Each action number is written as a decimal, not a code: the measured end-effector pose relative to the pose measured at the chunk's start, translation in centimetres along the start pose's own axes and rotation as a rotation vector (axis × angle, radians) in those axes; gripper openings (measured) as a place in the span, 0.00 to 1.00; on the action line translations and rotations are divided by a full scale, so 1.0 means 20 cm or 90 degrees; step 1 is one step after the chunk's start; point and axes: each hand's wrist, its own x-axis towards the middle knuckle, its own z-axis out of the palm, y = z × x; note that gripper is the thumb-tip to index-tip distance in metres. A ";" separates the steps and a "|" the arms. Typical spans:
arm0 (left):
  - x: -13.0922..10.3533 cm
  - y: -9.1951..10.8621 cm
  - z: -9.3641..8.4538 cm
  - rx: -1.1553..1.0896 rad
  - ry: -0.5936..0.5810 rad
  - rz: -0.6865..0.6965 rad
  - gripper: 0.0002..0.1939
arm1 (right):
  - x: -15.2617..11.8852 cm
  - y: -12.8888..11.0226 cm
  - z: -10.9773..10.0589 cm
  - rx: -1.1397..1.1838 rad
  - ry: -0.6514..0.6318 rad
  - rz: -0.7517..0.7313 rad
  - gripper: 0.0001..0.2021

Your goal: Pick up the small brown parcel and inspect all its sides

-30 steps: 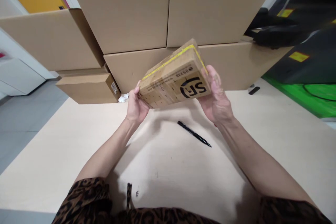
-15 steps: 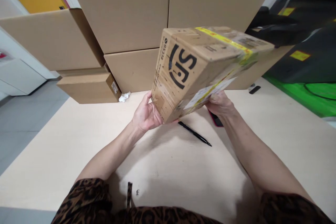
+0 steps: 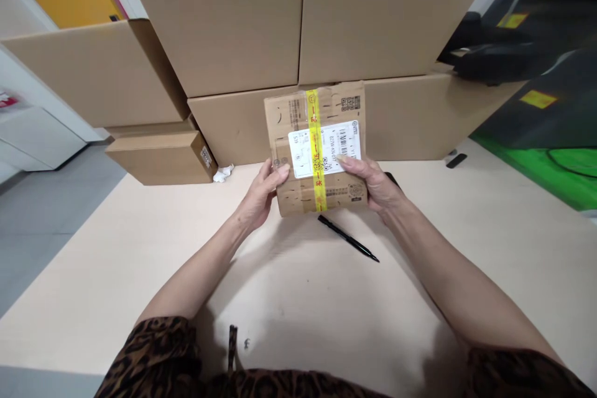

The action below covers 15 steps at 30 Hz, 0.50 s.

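Between my two hands is a brown cardboard box (image 3: 338, 193), raised above the table with one broad face turned to me. That face bears a white shipping label (image 3: 302, 160) and a vertical strip of yellow tape (image 3: 312, 113) with red print. My left hand (image 3: 262, 196) grips the box's left edge, thumb on the front. My right hand (image 3: 380, 183) grips the right edge, its thumb lying over the label. The other fingers of both hands are mostly hidden behind the box. Just below it, a black pen (image 3: 349, 238) lies on the table.
Large cardboard boxes (image 3: 242, 25) are stacked along the back of the pale table (image 3: 140, 249). A smaller box (image 3: 158, 158) and crumpled white tissue (image 3: 223, 173) sit at the back left. A dark object (image 3: 392, 179) is partly hidden behind my right hand. Green material (image 3: 527, 168) lies at the right.
The box has turned: its large printed end and top no longer show, and the labelled face now faces me. Both thumbs have come round onto that face.
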 end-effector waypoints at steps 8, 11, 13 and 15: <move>0.00 0.00 0.02 -0.054 0.106 0.097 0.35 | -0.03 0.03 0.01 -0.070 -0.095 -0.053 0.46; 0.01 -0.01 0.02 -0.078 0.108 0.112 0.32 | -0.04 0.04 0.01 -0.068 -0.091 -0.069 0.48; 0.02 -0.01 0.01 -0.102 0.089 0.105 0.29 | -0.05 0.02 0.01 -0.059 -0.087 -0.076 0.46; 0.04 0.01 -0.01 -0.128 0.082 0.105 0.25 | -0.05 0.00 0.01 -0.062 -0.107 -0.075 0.44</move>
